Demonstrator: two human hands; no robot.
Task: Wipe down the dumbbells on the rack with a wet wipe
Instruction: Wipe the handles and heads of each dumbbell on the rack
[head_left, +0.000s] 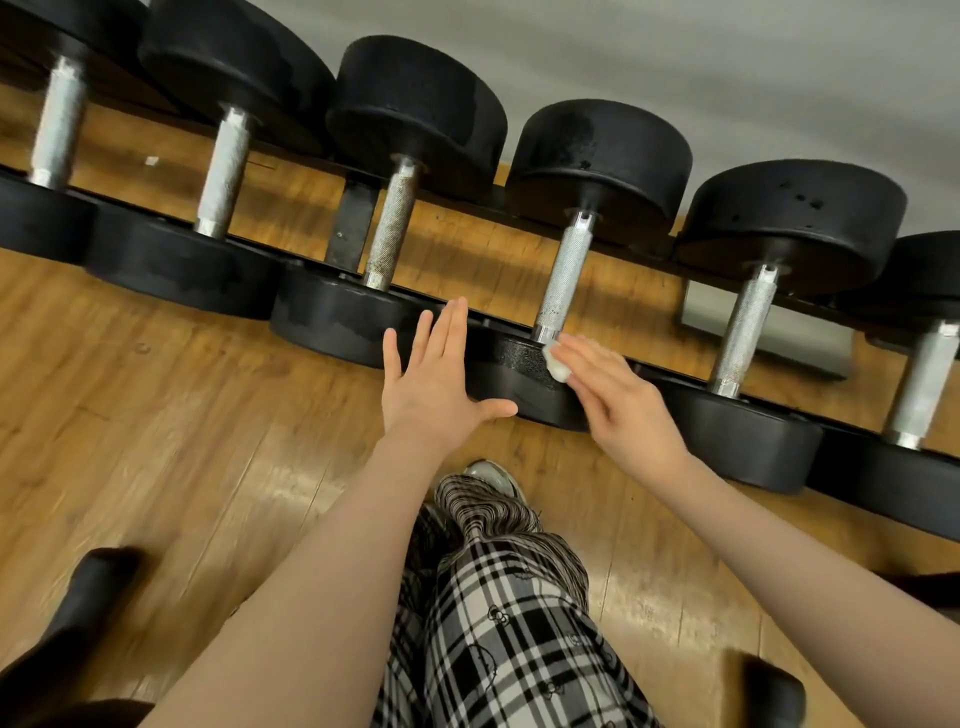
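1. Right hand (621, 397), fingers straight, presses a white wet wipe (555, 364) onto the near head of a dumbbell (563, 291) on the rack (358, 221).
2. Left hand (436, 384), fingers spread flat, rests against that same dumbbell head.

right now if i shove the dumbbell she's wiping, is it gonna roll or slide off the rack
Probably not. The dumbbell has thick black heads and a steel handle, so it likely feels heavy for its size. Its near head sits against the rack rail, which should check rolling. The wet wipe under the right hand looks limp.

Hands (524, 384) on racked dumbbell (566, 280)
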